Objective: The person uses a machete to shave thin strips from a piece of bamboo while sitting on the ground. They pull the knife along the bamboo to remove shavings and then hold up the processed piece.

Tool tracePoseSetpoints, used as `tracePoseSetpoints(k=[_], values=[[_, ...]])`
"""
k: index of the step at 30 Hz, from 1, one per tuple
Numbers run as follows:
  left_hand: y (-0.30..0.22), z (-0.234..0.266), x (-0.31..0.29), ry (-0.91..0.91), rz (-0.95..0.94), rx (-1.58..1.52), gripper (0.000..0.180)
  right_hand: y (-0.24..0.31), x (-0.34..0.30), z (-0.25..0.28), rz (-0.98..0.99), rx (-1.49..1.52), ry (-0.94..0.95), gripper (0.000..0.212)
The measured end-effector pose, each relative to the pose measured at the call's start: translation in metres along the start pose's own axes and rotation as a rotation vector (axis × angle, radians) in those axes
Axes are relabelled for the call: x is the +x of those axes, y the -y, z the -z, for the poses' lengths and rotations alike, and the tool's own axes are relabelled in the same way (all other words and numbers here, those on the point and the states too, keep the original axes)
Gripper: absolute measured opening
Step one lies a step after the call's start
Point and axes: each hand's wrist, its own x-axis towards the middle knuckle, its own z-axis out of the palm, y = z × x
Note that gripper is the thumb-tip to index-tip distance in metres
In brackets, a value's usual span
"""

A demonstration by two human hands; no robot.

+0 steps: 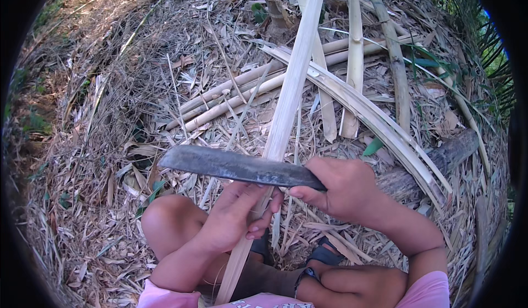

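My right fingers (324, 168) grip the knife (236, 168), my left fingers (265, 221) the strip (291, 93) — a slip toward six o'clock could cut me.

An outdoor work spot is seen. The brown dirt ground (47, 103) is mostly covered by dry, tan, thin leaves (91, 272). Long, pale, flat wooden strips (355, 77) are scattered there, and green, feathery plants (498, 58) are seen at its far right edge.

Free room left of blade (236, 166) (strips (355, 71) ahead)
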Motion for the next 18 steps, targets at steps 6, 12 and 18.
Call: tracePoseSetpoints(k=[6,12,18], values=[[0.012,0.005,-0.007,0.042,-0.009,0.075,0.022,0.016,0.006,-0.006,0.060,-0.029,0.037,0.054],[0.007,0.006,-0.010,0.124,-0.081,0.197,0.030,0.008,0.007,-0.018,0.174,-0.108,-0.101,0.055],[0.018,0.014,-0.010,0.173,-0.155,0.200,0.057,0.010,0.006,-0.015,0.237,-0.152,-0.146,0.056]])
